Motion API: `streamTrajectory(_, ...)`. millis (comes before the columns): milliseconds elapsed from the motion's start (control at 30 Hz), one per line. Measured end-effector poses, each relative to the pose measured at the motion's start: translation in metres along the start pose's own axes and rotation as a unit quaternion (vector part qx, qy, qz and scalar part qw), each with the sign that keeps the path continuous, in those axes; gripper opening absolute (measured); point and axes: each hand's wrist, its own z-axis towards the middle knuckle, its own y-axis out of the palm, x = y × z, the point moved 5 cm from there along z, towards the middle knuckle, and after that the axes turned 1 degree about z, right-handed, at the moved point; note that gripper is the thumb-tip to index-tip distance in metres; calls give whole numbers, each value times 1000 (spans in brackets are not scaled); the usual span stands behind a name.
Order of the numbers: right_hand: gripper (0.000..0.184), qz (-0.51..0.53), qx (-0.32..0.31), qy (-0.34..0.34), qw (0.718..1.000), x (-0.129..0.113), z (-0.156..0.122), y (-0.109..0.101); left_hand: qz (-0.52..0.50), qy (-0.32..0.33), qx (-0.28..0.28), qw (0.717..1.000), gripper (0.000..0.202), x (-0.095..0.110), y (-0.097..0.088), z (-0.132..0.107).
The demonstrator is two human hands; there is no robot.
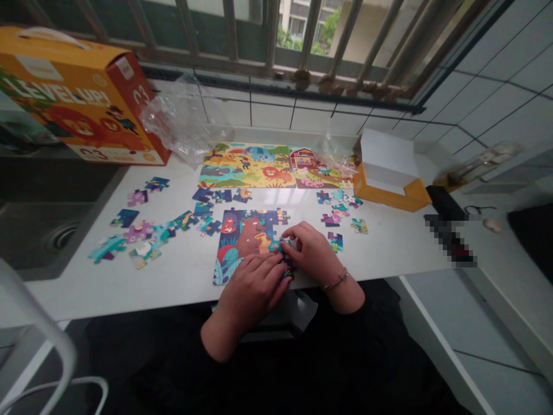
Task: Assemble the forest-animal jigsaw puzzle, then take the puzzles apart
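Observation:
A partly built jigsaw puzzle (244,236) with a brown bear lies at the near edge of the white counter (181,282). My left hand (254,285) lies flat on its lower right corner, fingers pressed down on the pieces. My right hand (313,251), with a bracelet at the wrist, has its fingers curled on a puzzle piece (286,246) at the puzzle's right edge. Both hands touch each other there.
Loose pieces (138,236) lie scattered left, others (341,219) right. Two finished puzzles (246,165) lie further back. An orange puzzle box (82,98) and a plastic bag (185,121) stand back left, an open orange box (389,173) right. A sink (47,230) lies left.

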Motion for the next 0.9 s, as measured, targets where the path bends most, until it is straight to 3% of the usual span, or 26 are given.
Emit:
streamTrajectory(67, 7, -31, 40, 21, 999, 14, 3, -20, 2, 0, -7, 1000, 17, 0, 2, 0)
streamTrajectory(133, 15, -103, 104, 90, 985, 41, 6, -50, 5, 0, -8, 1000, 19, -1, 2, 0)
streamTrajectory(200, 22, -189, 148, 189, 952, 74, 10, -81, 8, 0, -6, 1000, 20, -1, 2, 1)
streamTrajectory(300, 30, -278, 139, 292, 904, 119, 16, -111, 9, 4, -1, 1000, 21, 0, 1, 2)
streamTrajectory(400, 34, -306, 93, 289, 903, 142, 22, -114, 11, 7, 8, 1000, 19, 1, -1, 3)
streamTrajectory(500, 35, -302, 73, 279, 908, 151, 23, -108, 13, 8, 15, 1000, 18, 1, -2, 3)
streamTrajectory(733, 26, -271, 87, 323, 903, 159, 19, -111, 19, 8, 22, 1000, 17, 2, -3, 4)
streamTrajectory(900, 28, -231, 124, 280, 923, 163, 18, -116, 15, 6, 21, 1000, 17, 2, -2, 4)
